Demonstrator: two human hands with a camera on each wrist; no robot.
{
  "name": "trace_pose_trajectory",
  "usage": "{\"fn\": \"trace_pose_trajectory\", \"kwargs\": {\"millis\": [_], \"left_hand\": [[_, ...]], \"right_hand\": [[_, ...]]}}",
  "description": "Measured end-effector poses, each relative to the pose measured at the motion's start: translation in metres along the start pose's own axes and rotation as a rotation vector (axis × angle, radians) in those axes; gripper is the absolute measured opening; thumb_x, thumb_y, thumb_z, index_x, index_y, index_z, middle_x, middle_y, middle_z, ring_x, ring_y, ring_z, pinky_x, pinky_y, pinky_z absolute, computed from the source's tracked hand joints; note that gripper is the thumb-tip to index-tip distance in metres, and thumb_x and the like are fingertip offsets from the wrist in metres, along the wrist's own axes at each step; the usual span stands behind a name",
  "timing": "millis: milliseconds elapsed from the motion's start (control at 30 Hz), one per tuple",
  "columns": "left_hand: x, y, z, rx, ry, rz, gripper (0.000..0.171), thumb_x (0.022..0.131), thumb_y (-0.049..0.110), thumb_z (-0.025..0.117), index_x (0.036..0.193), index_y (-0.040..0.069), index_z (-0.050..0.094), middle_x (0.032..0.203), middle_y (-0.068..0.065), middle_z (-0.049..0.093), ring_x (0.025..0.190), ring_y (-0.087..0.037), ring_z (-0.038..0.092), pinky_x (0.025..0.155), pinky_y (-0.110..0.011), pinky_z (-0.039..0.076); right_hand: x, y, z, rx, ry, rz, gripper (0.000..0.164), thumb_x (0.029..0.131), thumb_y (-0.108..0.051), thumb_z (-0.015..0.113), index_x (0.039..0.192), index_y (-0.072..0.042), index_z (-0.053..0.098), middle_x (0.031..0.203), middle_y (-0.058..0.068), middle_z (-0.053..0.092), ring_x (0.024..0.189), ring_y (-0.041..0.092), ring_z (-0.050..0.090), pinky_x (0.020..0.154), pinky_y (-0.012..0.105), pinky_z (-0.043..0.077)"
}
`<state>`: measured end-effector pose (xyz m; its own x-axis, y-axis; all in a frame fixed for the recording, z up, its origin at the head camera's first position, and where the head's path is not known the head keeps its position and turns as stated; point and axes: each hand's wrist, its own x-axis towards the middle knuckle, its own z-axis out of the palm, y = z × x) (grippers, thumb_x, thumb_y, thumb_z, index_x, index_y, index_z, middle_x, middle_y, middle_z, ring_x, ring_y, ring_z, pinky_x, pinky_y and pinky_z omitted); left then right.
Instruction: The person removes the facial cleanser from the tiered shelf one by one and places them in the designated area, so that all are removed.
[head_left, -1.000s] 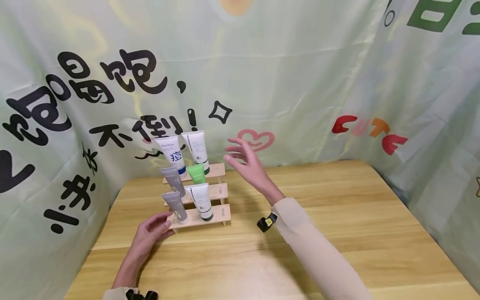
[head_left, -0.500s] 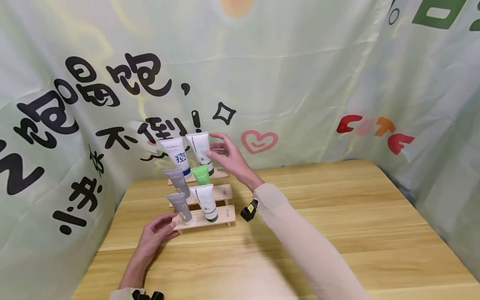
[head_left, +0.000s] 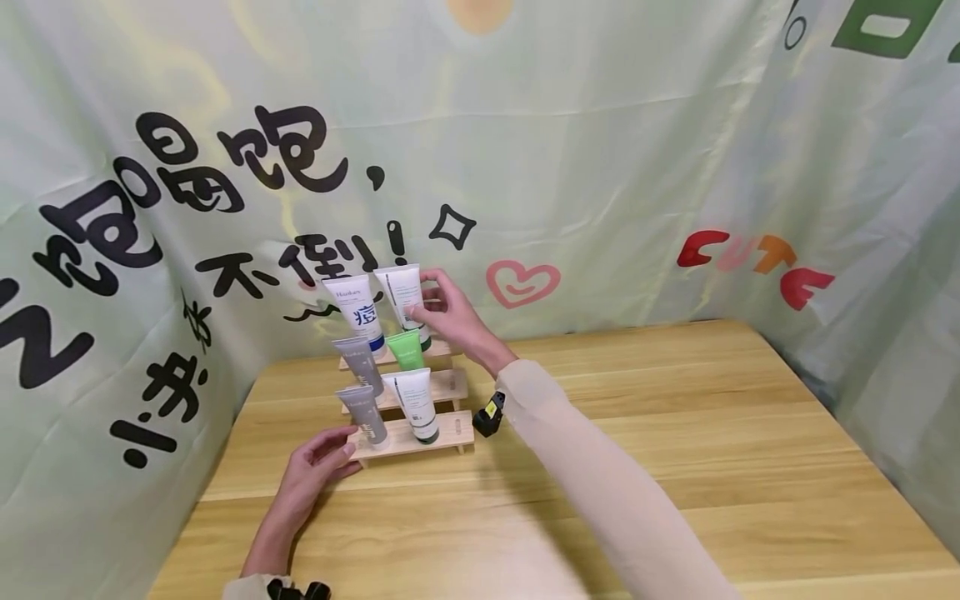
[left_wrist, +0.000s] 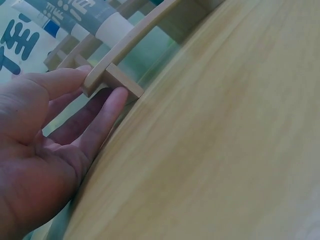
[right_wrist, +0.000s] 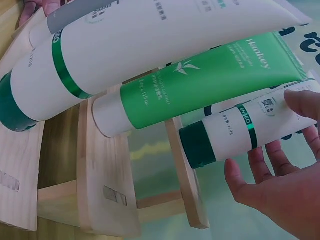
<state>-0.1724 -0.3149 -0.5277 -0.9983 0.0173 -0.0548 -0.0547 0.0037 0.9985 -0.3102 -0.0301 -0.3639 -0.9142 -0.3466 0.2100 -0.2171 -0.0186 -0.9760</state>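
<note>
A tiered wooden display stand (head_left: pixel 454 427) holds several squeeze tubes, cap down. My left hand (head_left: pixel 309 468) pinches the left end of its lowest step; in the left wrist view, the thumb is on top and a fingertip lies against the short leg. At the top step, my right hand (head_left: pixel 456 317) grips a white tube with a dark green cap (right_wrist: pixel 202 147), thumb in front and fingers passing behind. Beside that tube stands a white one with a blue band (head_left: pixel 356 307). Lower down are a green tube (head_left: pixel 407 350), another white tube (head_left: pixel 417 405) and two grey tubes (head_left: pixel 358 362).
The stand is on a wood-grain table (head_left: pixel 637 467), toward its back left. Behind it hangs a pale printed curtain (head_left: pixel 585 183) with lettering and a pink heart, which wraps round both sides. Each wrist carries a small black camera (head_left: pixel 489 414).
My right hand has moved left from beside the stand to the back right white tube and closed round it. The left hand keeps its hold on the step. The head view has shifted slightly.
</note>
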Motion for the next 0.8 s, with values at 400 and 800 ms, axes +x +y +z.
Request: {"fn": "trace_pose_trajectory", "kwargs": {"millis": [400,800], "left_hand": [[-0.001,0.000,-0.002,-0.001,-0.006,0.025,0.047,0.099,0.007,0.070,0.138,-0.012,0.052,0.126,-0.005,0.064,0.104,-0.018,0.069,0.088,-0.040,0.064],[0.000,-0.002,-0.001,-0.007,-0.010,0.022,0.047,0.098,0.006,0.070,0.138,-0.012,0.053,0.126,-0.005,0.065,0.104,-0.018,0.069,0.089,-0.040,0.064]], "right_hand": [[-0.003,0.000,0.001,-0.076,-0.018,-0.024,0.048,0.097,-0.006,0.069,0.139,-0.016,0.048,0.126,0.017,0.061,0.115,0.033,0.062,0.096,0.046,0.059],[-0.029,-0.003,-0.030,-0.098,0.033,-0.174,0.047,0.097,-0.011,0.072,0.138,-0.014,0.049,0.123,0.015,0.064,0.117,0.035,0.061,0.103,0.045,0.054]]}}
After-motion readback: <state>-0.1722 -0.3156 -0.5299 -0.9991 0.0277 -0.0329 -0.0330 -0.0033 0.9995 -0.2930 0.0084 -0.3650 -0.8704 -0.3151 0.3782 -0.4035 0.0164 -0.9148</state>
